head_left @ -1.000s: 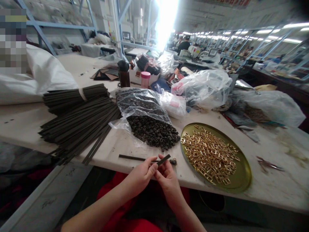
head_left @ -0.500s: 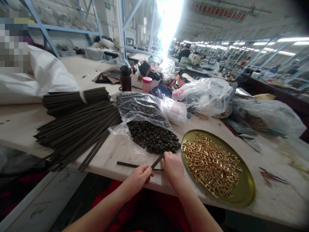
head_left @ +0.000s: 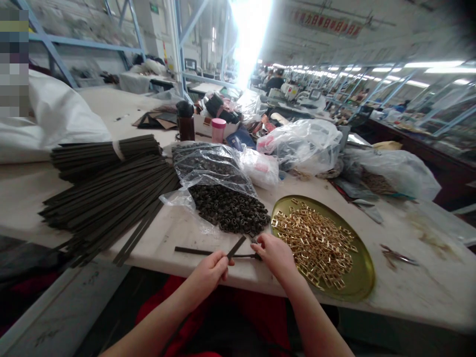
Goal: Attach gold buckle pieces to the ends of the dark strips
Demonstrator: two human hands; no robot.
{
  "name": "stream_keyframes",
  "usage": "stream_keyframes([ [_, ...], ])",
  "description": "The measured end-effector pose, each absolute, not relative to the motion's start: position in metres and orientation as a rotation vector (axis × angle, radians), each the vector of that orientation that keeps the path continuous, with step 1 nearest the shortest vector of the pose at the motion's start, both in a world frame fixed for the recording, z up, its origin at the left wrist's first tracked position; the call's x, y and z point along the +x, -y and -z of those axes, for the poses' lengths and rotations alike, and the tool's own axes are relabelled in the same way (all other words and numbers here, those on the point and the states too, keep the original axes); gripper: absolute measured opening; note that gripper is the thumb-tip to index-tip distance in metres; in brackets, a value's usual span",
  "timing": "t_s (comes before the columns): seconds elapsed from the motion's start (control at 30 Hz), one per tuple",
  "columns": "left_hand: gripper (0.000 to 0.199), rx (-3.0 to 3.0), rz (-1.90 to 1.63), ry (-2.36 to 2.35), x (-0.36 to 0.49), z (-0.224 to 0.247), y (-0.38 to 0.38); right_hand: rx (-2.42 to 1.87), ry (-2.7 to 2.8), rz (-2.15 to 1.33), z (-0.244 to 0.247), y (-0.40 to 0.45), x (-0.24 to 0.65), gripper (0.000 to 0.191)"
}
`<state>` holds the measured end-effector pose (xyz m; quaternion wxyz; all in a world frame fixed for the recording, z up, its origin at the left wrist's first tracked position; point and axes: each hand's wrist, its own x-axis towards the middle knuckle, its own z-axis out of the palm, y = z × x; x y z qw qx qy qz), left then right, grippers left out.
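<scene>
Two bare hands meet near the front edge of a pale counter [head_left: 158, 244]. The fingers of the left hand [head_left: 208, 270] are pinching a short, dark strip [head_left: 237, 246], its free end slanting up and to the right. The right hand [head_left: 277, 255] is beside that end, apart from it, thumb and forefinger drawn close together; whether they grip something small cannot be told. A second strip [head_left: 192, 251] lies flat on the counter, passing behind the held one towards the right hand.

Just beyond the hands, a heap of small black loops [head_left: 230, 210] spills from a clear bag [head_left: 211, 161]. Right of the heap sits a round, gold-coloured tray [head_left: 362, 282], holding a pile of shiny gold buckles [head_left: 316, 243]. Farther right, pliers [head_left: 401, 256] lie on the counter. On the left, many long dark strips [head_left: 107, 201] fan out loosely, and a bundle [head_left: 87, 157] tied with a pale band rests at their far side.

Behind the clear bag stand a brown bottle [head_left: 185, 125] and a pink-lidded jar [head_left: 218, 130]. Crumpled plastic bags [head_left: 303, 144] lie to their right, and a large white sack [head_left: 59, 116] fills the far left. Blue metal frames and ceiling lights recede into a big workroom.
</scene>
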<state>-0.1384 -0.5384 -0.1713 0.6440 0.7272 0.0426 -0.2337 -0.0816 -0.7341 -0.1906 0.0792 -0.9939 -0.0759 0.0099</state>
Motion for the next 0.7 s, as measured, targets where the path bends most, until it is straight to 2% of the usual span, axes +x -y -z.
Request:
stream_keyframes([
  [0.33,0.036,1.549,0.591,-0.128,-0.140,0.171,0.544,-3.039,-0.004,0.199,0.182,0.790,-0.063,0.021],
  [0.6,0.039,1.554,0.603,-0.103,-0.143,0.170,0.547,-3.148,0.144,0.152,0.187,0.781,-0.024,0.016],
  [0.7,0.039,1.550,0.612,-0.112,-0.142,0.175,0.548,-3.137,0.190,0.154,0.187,0.780,-0.020,0.019],
])
